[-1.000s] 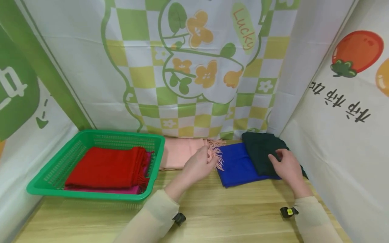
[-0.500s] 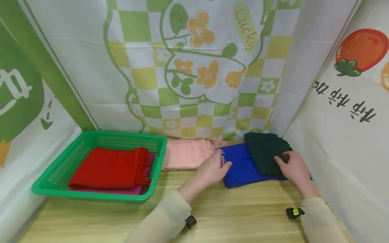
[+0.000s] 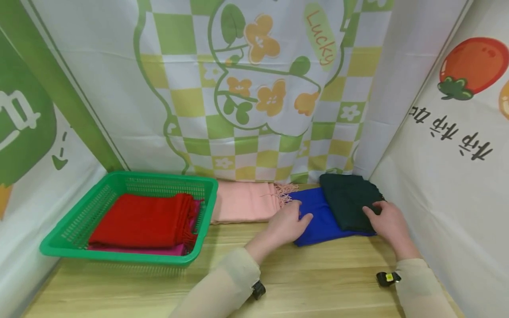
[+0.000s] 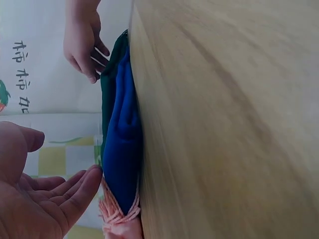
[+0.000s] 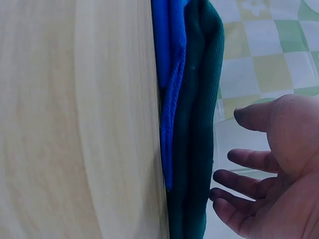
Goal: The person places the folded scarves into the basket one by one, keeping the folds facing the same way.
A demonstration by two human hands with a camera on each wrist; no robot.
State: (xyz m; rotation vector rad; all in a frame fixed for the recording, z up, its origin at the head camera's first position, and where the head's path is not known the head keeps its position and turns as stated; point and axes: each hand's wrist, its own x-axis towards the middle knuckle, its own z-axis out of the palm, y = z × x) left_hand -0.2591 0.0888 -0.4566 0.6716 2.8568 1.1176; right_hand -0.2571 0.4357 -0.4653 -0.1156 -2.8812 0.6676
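A folded blue cloth (image 3: 316,212) lies on the table, partly covered by a folded dark green cloth (image 3: 350,201). Over the blue cloth's left edge hovers my left hand (image 3: 287,224), fingers relaxed and holding nothing. My right hand (image 3: 391,225) is at the dark green cloth's right side; in the right wrist view its spread fingers (image 5: 244,184) are just above the green folds, with little or no contact. A folded pink scarf (image 3: 246,201) with fringe lies left of the blue cloth, its fringe close to my left fingertips.
To the left stands a green plastic basket (image 3: 131,256) holding a folded red fringed scarf (image 3: 143,221) on top of a magenta one (image 3: 171,250). Printed fabric walls (image 3: 258,145) enclose the wooden table (image 3: 310,278) at the back and both sides.
My left hand has moved right, from the pink scarf's fringe to the blue cloth's left edge. The right hand has shifted slightly right and down. The cloths look unchanged.
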